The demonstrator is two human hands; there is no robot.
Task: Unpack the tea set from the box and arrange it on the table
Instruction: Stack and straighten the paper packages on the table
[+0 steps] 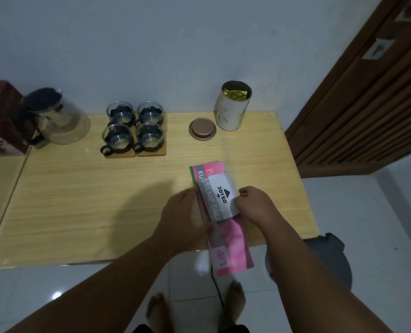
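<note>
Tea-set box (0,114), glass teapot (60,121) and four cups (120,135) line the rear of the table (79,200). Nearer, left hand (182,215) grips a pink packet (233,248) with curled fingers; right hand (252,205) pinches its white card (223,195). Pulling evenly should avoid tearing.

pink packet (230,246), pale wood-grain table (79,193)
</note>
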